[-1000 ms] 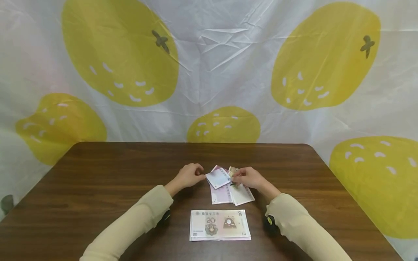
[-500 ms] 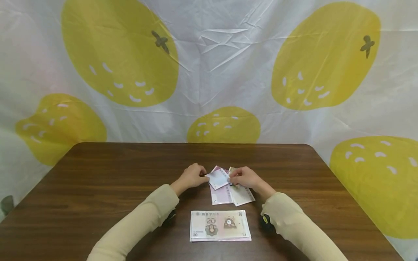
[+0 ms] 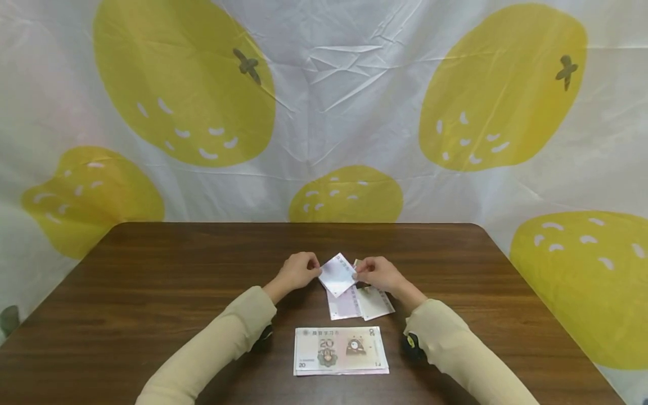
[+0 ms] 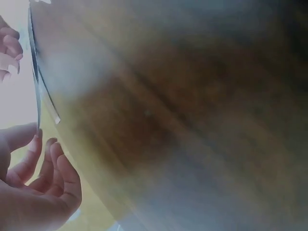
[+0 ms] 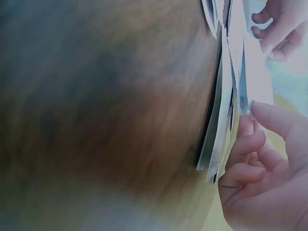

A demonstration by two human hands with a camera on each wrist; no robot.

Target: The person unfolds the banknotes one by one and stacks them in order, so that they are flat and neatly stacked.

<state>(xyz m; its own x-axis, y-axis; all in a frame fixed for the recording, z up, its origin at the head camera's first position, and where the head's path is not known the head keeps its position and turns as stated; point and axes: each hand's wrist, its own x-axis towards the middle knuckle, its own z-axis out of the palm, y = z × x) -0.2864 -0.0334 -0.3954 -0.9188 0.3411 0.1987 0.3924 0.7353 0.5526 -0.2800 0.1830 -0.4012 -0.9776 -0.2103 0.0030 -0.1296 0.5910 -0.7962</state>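
A pale bluish-white play banknote (image 3: 337, 274), turned like a diamond, is held up over a small pile of notes. The thumb and index finger of my left hand (image 3: 297, 270) pinch its left corner; in the left wrist view that hand (image 4: 45, 187) has its other fingers loosely bent. At the right corner, my right hand (image 3: 381, 273) pinches the note between thumb and fingers, as the right wrist view of the hand (image 5: 269, 163) also shows. Under it lie a lilac note (image 3: 344, 305) and a cream note (image 3: 376, 302), fanned out and partly covered.
Nearer to me lies a neat stack of play banknotes (image 3: 340, 350) with a 20 note on top. All rest on a dark brown wooden table (image 3: 167, 292). Behind its far edge hangs a white cloth (image 3: 349, 112) with yellow fruit prints.
My left hand has moved slightly right to the bluish-white note, and my right hand has shifted slightly left. The note has lifted and turned into a diamond. The near stack stays put.
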